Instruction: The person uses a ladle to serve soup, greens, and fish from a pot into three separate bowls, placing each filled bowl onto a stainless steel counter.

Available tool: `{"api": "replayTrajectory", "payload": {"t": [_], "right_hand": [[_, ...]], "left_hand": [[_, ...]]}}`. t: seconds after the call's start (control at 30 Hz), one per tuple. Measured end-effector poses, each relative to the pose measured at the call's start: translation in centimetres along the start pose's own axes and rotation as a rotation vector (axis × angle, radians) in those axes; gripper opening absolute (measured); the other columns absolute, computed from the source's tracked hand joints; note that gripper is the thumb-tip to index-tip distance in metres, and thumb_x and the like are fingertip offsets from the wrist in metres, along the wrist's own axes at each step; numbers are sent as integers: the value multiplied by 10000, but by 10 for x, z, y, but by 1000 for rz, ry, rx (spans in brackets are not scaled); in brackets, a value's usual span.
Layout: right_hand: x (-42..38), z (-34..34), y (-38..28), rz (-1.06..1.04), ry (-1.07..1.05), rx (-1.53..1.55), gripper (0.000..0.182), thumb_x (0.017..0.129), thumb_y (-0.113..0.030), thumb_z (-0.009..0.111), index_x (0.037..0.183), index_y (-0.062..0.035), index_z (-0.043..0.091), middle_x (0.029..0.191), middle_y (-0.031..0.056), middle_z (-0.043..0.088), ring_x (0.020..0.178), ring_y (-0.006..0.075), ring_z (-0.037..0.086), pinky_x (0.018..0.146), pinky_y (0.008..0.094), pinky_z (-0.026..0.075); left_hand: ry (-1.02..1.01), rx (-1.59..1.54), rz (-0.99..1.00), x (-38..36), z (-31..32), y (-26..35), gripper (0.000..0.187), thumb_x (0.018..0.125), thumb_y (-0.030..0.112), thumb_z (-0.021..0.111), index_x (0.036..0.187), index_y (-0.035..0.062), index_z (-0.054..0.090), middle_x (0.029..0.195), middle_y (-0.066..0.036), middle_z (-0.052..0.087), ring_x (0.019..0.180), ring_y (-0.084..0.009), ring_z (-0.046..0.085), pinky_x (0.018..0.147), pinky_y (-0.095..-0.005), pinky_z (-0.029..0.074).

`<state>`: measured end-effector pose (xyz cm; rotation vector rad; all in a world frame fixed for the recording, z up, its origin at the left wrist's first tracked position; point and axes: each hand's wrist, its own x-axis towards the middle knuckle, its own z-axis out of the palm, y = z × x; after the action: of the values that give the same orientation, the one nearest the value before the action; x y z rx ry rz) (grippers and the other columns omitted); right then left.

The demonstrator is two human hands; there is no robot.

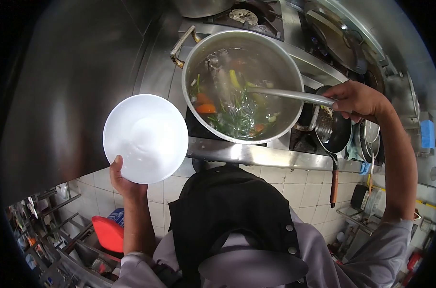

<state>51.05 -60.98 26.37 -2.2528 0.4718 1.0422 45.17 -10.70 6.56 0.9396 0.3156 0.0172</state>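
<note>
A large metal pot (290, 122) stands on the stove, filled with cloudy liquid, green herbs and orange vegetable pieces (206, 108). My right hand (357, 101) grips the metal handle of a long utensil (295, 94), whose far end dips into the liquid and is hidden there. On the left, my left hand (127, 180) holds a white bowl (146, 137) by its lower rim, thumb on the inside edge. The bowl is beside the pot, apart from it, and shows no food inside.
A dark frying pan (335, 132) and a metal strainer or ladle (370, 132) lie right of the pot. Behind are another burner (243, 17) and a pot (199, 6). The steel counter edge (237, 151) runs in front. A red object (107, 234) is at lower left.
</note>
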Motion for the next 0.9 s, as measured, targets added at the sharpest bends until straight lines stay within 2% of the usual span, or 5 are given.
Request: {"api": "replayTrajectory", "payload": {"t": [0.13, 0.2, 0.6, 0.9], "right_hand": [[0, 6, 7, -41, 21, -38, 418, 846, -36, 624, 1262, 3, 612, 681, 4, 569, 523, 66, 512, 401, 218, 402], [-1, 9, 11, -96, 53, 44, 410, 838, -83, 639, 1233, 25, 621, 613, 32, 563, 449, 86, 505, 386, 241, 387], [-24, 3, 1, -75, 25, 4, 402, 836, -70, 644, 1223, 35, 627, 598, 28, 566, 454, 85, 512, 385, 231, 381], [-75, -6, 6, -48, 93, 99, 432, 816, -82, 668, 1229, 38, 617, 626, 20, 577, 490, 76, 532, 396, 222, 396]], "left_hand": [[26, -6, -7, -1, 1, 3, 570, 909, 325, 520, 1345, -36, 456, 1253, -185, 589, 1142, -303, 603, 959, -421, 508], [39, -4, -7, -2, 2, 4, 571, 908, 326, 522, 1346, -33, 454, 1256, -183, 586, 1144, -302, 602, 959, -421, 509], [73, 33, 43, -5, 7, 9, 605, 898, 346, 531, 1369, -21, 429, 1252, -188, 579, 1140, -309, 606, 942, -415, 526], [-29, 19, 65, 9, 38, 19, 609, 953, 372, 507, 1386, -40, 392, 1275, -200, 556, 1155, -313, 597, 950, -419, 521]]}}
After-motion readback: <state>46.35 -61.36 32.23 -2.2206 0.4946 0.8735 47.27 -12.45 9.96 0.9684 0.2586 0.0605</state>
